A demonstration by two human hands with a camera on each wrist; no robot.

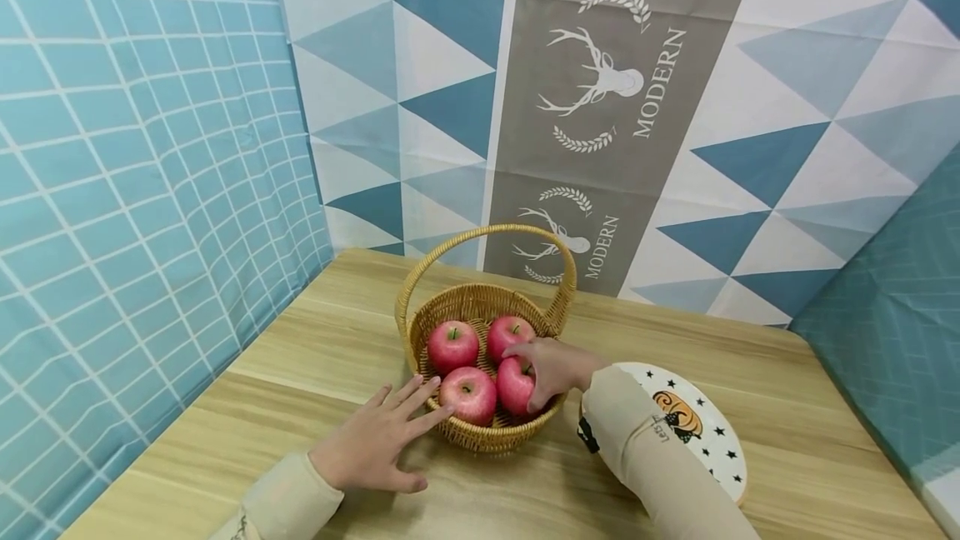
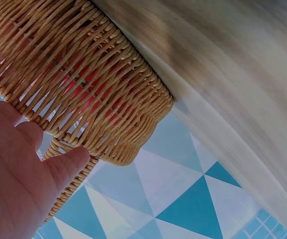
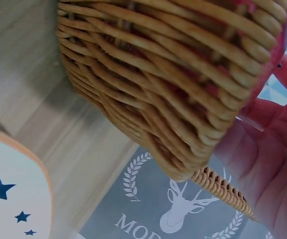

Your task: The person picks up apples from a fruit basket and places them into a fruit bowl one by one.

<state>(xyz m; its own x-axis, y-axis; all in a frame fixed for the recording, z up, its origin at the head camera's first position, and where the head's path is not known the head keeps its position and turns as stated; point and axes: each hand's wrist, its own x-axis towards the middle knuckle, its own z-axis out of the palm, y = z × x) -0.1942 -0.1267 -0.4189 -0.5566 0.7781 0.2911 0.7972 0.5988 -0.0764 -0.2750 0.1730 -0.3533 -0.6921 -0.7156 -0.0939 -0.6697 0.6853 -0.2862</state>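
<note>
A woven wicker basket (image 1: 483,440) with a tall arched handle stands on the wooden table, holding several red apples. My right hand (image 1: 557,363) reaches over the right rim and grips the front-right apple (image 1: 513,387), thumb on the near side and fingers on the far side. Fingers spread and fairly straight, my left hand (image 1: 378,442) rests at the left front rim, close to the front-left apple (image 1: 468,396). In the left wrist view the left fingertips lie along the rim of the basket (image 2: 78,74). The right palm (image 3: 277,154) shows beside the basket in the right wrist view.
A round white plate (image 1: 720,440) with black stars and a pumpkin picture lies right of the basket, partly under my right sleeve. Patterned cloth (image 1: 450,65) hangs behind the table (image 1: 300,373), with blue tiled cloth (image 1: 150,148) along the left.
</note>
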